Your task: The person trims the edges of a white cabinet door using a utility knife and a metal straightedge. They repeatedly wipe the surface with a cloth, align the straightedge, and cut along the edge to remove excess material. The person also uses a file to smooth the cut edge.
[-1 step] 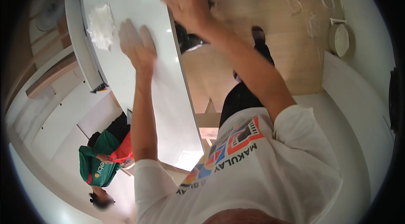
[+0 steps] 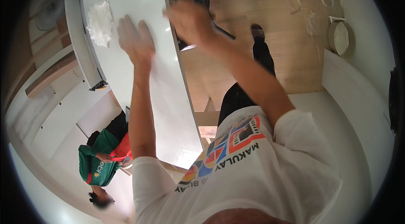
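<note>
My left hand (image 2: 136, 40) lies on a long white panel (image 2: 160, 97) with its fingers stretched out, just right of a crumpled white wad of soft material (image 2: 99, 23). My right hand (image 2: 187, 21) is raised at the panel's right edge, fingers bent but smeared by motion, so I cannot make out whether it holds anything.
A black metal frame (image 2: 207, 0) stands beside the panel on the wooden floor (image 2: 287, 67). A round pale tub (image 2: 339, 38) and a leaning board (image 2: 350, 93) are at right. At lower left is a person in green (image 2: 103, 160), with wooden planks (image 2: 50, 76) above.
My right hand has shifted a little downward and is more blurred. My left hand has moved slightly up the panel. More of the black frame shows past my right hand.
</note>
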`<action>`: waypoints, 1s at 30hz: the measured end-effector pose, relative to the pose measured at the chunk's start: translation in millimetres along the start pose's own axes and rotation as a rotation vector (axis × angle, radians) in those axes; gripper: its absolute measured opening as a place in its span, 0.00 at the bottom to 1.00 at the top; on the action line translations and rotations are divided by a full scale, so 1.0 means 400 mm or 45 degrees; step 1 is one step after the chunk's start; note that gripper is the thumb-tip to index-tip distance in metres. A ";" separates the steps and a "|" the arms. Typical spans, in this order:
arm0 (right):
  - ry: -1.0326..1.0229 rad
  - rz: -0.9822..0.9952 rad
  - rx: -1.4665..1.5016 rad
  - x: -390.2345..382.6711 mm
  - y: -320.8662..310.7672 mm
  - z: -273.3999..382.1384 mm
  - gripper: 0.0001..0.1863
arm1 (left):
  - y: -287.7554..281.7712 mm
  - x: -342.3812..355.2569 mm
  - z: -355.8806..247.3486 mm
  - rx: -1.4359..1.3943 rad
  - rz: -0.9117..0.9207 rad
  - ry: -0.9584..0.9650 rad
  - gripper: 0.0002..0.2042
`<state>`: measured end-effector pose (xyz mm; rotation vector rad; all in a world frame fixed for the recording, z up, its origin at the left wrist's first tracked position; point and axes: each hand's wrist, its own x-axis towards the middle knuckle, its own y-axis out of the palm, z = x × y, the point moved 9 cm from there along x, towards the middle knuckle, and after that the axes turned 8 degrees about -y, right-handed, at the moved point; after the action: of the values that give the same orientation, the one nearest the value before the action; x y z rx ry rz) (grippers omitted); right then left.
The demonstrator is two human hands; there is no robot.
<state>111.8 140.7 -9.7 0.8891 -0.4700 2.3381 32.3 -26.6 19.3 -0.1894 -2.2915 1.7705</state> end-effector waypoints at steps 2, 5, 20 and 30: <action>0.102 0.171 0.006 -0.174 -0.019 0.166 0.17 | -0.007 0.032 -0.003 -0.011 -0.059 0.036 0.29; 0.143 0.398 0.118 -0.365 -0.063 0.376 0.11 | -0.003 0.031 0.019 0.031 -0.122 0.053 0.28; 2.347 0.456 0.950 -0.902 -0.444 0.210 0.13 | -0.002 -0.175 -0.167 0.020 0.273 0.359 0.31; 2.360 0.262 0.421 -0.880 -0.574 -0.040 0.22 | 0.057 0.355 -0.330 0.159 -0.047 0.313 0.24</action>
<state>462.3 184.2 -237.8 -1.3413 0.6344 2.3339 -70.4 137.6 44.3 -0.3204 -1.9960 1.7574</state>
